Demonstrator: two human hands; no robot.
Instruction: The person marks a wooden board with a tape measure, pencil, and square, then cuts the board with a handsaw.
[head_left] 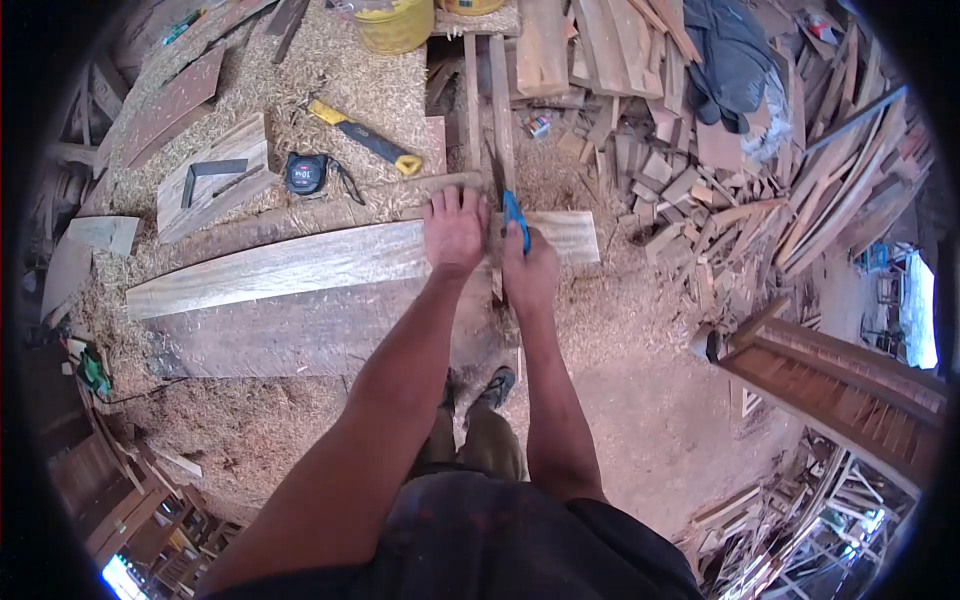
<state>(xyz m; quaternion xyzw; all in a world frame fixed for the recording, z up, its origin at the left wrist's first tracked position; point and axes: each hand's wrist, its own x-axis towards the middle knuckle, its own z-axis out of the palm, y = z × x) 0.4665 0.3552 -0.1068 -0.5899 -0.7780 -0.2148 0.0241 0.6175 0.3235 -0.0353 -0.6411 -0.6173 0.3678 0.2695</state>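
Observation:
My left hand (pixel 457 232) lies palm down on a long pale wooden board (pixel 290 265), its fingers stretched toward the far edge. Just to its right, my right hand (pixel 530 268) is wrapped round the blue handle of a handsaw (pixel 514 212). The saw's narrow blade points away from me, and the handle overlaps the board near its right end. Part of the grip is hidden under my fingers. The board rests across a wider, darker plank (pixel 270 335) and reaches past it on the right.
Beyond the board lie a tape measure (pixel 306 174), a yellow-and-black hammer-like tool (pixel 365 137) and a dark metal square (pixel 212 172) on a wood block. A yellow bucket (pixel 394 26) stands at the back. Offcuts (pixel 690 190) are heaped at right; wood shavings cover the surface.

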